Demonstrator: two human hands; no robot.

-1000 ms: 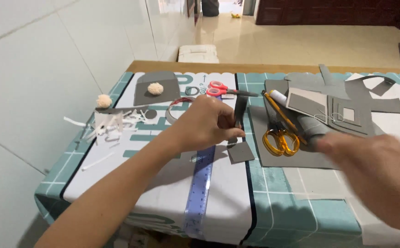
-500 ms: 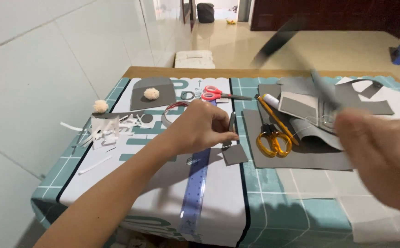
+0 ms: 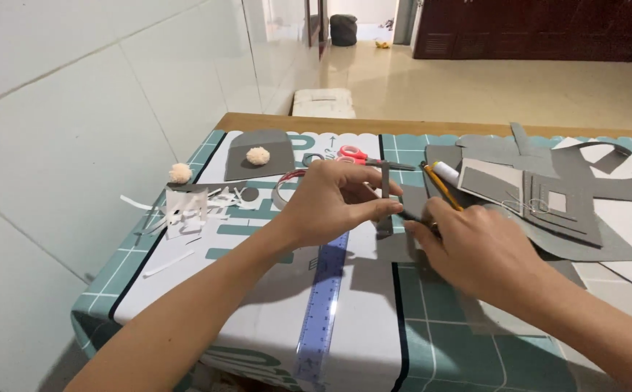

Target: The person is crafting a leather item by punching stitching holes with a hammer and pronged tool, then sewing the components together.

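My left hand (image 3: 334, 203) pinches a narrow grey paper strip (image 3: 385, 190) that stands upright above the table. My right hand (image 3: 468, 243) has come in from the right and touches a grey paper piece (image 3: 412, 205) at the strip's lower end, fingertips meeting those of the left hand. A translucent blue ruler (image 3: 322, 305) lies under my left wrist, running toward the table's front edge. Whether the right hand grips the piece or only presses on it is unclear.
Red-handled scissors (image 3: 356, 155) lie behind the hands. A yellow pencil (image 3: 443, 187) and a white stick (image 3: 446, 173) rest on a pile of grey sheets (image 3: 548, 199) at right. Two cream pompoms (image 3: 257, 154) (image 3: 180, 173) and white paper scraps (image 3: 185, 207) sit at left. A white wall stands close on the left.
My right hand has swung in from the lower right to meet the left hand at the grey pieces. The yellow-handled scissors are now hidden.
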